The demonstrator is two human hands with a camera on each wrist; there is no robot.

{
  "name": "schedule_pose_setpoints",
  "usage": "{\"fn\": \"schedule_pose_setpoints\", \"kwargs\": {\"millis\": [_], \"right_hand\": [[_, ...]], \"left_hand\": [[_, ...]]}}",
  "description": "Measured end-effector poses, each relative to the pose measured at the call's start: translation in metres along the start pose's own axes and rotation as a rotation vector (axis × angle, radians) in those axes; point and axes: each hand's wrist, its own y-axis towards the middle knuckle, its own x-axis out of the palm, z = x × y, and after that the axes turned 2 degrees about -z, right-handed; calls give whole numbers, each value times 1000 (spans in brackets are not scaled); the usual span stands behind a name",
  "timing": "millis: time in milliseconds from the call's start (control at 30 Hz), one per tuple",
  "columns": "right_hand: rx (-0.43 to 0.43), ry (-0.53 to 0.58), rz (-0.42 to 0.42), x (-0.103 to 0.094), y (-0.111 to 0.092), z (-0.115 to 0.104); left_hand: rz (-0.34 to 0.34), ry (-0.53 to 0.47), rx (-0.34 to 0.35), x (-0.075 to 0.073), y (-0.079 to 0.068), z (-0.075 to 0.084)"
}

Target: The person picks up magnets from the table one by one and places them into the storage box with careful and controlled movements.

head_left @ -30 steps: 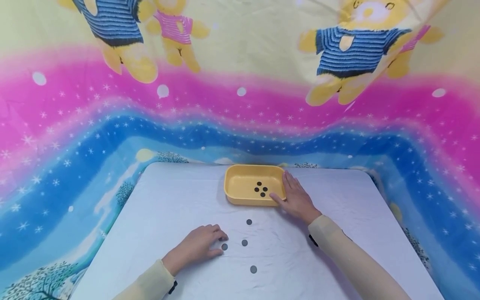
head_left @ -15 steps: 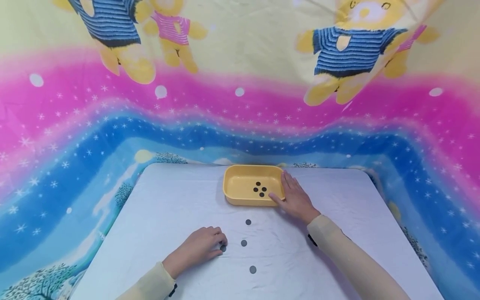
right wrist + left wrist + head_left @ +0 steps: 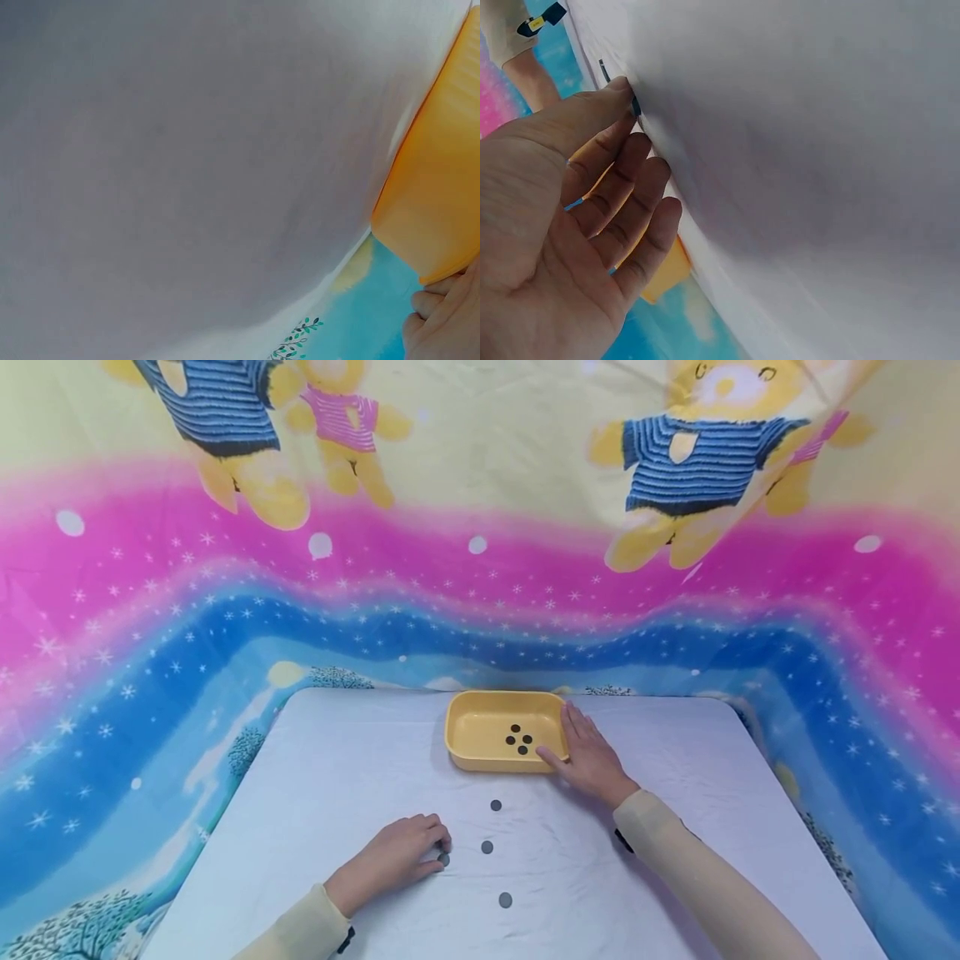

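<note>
My left hand [image 3: 397, 852] is low over the white cloth, palm turned inward. Its thumb and index finger pinch a small dark round disc [image 3: 636, 105] by the edge; the same disc [image 3: 444, 859] shows partly behind the fingertips in the head view. The other fingers are loosely bent. At the back of the table, my right hand [image 3: 592, 760] holds the right end of a yellow rectangular box [image 3: 459, 752], fingers along its outer wall and thumb over the front rim. Several dark discs [image 3: 515, 728] lie inside the box.
Three more grey discs lie on the cloth: one near the box [image 3: 496, 806], a middle disc [image 3: 487, 847] and a front disc [image 3: 506, 901]. White cloth [image 3: 337, 760] covers the table. A patterned curtain [image 3: 450, 635] with bears surrounds the table's back and sides.
My left index finger has closed down onto the disc, which has shifted slightly towards the thumb. The right hand and the box have stayed in place.
</note>
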Motion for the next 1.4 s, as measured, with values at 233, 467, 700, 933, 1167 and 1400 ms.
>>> {"fn": "schedule_pose_setpoints", "kwargs": {"millis": [233, 467, 700, 933, 1167, 1400], "right_hand": [[-11, -5, 9, 2, -1, 1], [-4, -14, 8, 2, -2, 2], [0, -4, 1, -1, -2, 1], [-9, 1, 13, 0, -1, 1], [-11, 4, 7, 0, -1, 0], [-6, 4, -3, -1, 0, -1]], "left_hand": [[-14, -30, -7, -1, 0, 2], [25, -57, 53, 2, 0, 2], [-17, -109, 66, 1, 3, 4], [-8, -181, 53, -8, 12, 3], [57, -205, 56, -23, 34, 4], [117, -236, 47, -41, 59, 6]]}}
